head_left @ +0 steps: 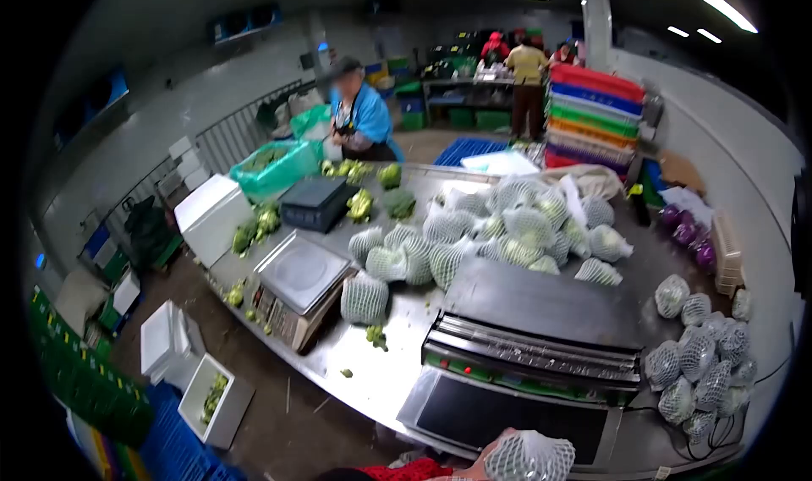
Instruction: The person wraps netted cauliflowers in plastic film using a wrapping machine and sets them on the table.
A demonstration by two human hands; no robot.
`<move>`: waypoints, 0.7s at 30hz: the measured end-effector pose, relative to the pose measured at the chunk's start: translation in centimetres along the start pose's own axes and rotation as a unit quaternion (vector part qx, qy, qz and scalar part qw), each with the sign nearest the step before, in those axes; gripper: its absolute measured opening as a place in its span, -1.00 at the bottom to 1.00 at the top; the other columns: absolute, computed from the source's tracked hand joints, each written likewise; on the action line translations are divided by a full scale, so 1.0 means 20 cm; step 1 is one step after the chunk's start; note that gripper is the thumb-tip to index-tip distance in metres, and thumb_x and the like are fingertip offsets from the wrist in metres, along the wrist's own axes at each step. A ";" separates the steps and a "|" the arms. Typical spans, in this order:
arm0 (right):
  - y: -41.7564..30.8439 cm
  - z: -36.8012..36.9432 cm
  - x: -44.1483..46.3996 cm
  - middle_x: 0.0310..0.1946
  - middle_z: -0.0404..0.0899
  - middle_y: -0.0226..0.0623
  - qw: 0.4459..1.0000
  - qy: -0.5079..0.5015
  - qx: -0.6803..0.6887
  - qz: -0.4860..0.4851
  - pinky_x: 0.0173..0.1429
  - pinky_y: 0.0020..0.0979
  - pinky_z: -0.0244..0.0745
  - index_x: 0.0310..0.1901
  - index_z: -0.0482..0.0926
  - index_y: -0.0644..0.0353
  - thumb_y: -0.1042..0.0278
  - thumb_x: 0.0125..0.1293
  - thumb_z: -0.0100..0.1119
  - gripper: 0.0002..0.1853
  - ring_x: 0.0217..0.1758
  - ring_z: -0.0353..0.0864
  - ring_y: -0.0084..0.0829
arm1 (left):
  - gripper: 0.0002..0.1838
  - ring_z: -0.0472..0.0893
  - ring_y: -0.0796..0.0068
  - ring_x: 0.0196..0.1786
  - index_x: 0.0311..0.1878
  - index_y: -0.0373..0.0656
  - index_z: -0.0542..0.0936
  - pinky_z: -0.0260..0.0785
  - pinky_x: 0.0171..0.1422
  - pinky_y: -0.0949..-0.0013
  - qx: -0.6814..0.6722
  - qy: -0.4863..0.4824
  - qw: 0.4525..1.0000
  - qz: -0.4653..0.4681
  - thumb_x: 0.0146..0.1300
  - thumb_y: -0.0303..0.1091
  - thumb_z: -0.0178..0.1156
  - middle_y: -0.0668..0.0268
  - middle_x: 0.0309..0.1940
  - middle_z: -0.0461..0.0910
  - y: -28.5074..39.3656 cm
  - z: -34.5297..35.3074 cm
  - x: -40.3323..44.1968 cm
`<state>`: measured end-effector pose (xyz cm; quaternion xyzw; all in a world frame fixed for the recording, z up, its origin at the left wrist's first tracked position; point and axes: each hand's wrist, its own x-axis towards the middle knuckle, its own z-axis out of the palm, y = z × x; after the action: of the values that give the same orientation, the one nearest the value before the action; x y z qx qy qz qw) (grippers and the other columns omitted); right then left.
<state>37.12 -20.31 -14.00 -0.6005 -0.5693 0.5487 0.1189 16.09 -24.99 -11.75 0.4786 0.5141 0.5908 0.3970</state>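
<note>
My left hand (493,459), coming from a red sleeve (410,471), is closed on a round vegetable in a white foam net (531,457) at the bottom edge. Most of its fingers are hidden behind the vegetable. Just beyond it stands a wrapping machine (533,350) with a metal top, a slotted bar and a dark front plate (507,413). My right hand is out of view. Past the machine lies a heap of net-wrapped vegetables (524,227). More netted vegetables, glossy as if in film, form a pile (698,354) at the right.
A scale (300,278) and a dark box-shaped device (315,202) stand on the metal table (372,388), among broccoli pieces (359,206). A co-worker in blue (364,113) stands across the table. Stacked crates (592,117) rise behind; cables (719,434) lie at right.
</note>
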 end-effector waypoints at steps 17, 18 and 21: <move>-0.04 -0.15 -0.25 0.31 0.26 -0.04 0.948 0.095 0.247 -0.175 0.37 -0.27 0.21 0.40 0.09 0.33 0.24 0.15 0.32 -0.14 0.34 0.31 -0.30 | -0.55 0.52 0.54 0.05 0.27 -0.35 0.37 0.39 0.18 0.42 -0.027 -0.299 0.910 -0.287 0.46 -0.24 0.06 0.27 0.06 0.57 0.46 -0.01 0.32; -0.14 -0.22 -0.24 0.35 0.26 -0.03 0.933 0.102 0.283 -0.196 0.41 -0.26 0.21 0.43 0.08 0.33 0.24 0.15 0.33 -0.12 0.38 0.31 -0.29 | -0.56 0.53 0.52 0.06 0.27 -0.36 0.35 0.39 0.19 0.41 -0.036 -0.258 0.928 -0.265 0.49 -0.23 0.00 0.23 0.06 0.57 0.49 0.10 0.38; -0.13 -0.52 -0.03 0.23 0.37 -0.20 0.867 0.147 0.476 -0.019 0.35 -0.34 0.25 0.38 0.21 0.28 0.17 0.24 0.22 -0.27 0.22 0.39 -0.40 | -0.49 0.46 0.38 0.25 0.40 -0.35 0.17 0.29 0.33 0.31 -0.120 -0.322 0.912 -0.222 0.53 -0.24 -0.10 0.09 0.21 0.44 0.42 0.29 0.46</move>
<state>44.16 -14.98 -7.82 -0.5340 -0.2267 0.6559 0.4830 19.77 -16.08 -1.96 0.4650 0.3766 0.3583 0.7166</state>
